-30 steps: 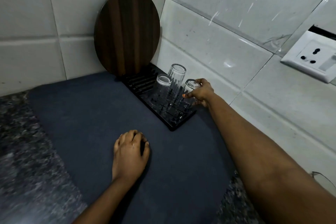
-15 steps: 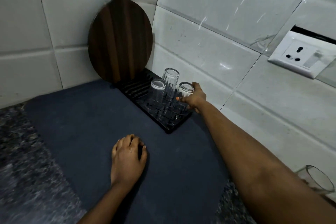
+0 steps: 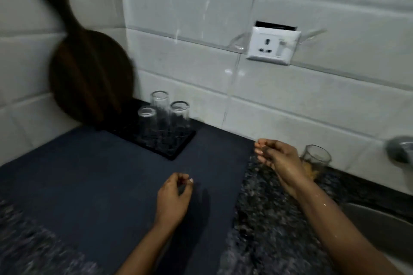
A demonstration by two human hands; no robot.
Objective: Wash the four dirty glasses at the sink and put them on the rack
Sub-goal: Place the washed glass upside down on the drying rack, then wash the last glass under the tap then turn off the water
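Right hand [image 3: 277, 158] off racked glass [image 3: 179, 116], fingers loosely curled, empty; left hand [image 3: 173, 198] likewise.

I am seeing clear glass tumblers [image 3: 160, 116] on a black plastic rack [image 3: 174, 149], a matt dark mat [image 3: 89, 174], a dark wooden board [image 3: 89, 73], glossy white tiles [image 3: 190, 18] and speckled stone counter [image 3: 268, 219].

The right hand [image 3: 278, 158] is covering the lower left of the dirty glass [image 3: 316, 161], whose yellowish contents are smearing beyond telling. The tap [image 3: 401, 148] and sink [image 3: 380, 219] are running off the right edge. The chopping board [image 3: 89, 73] is blurring at far left.
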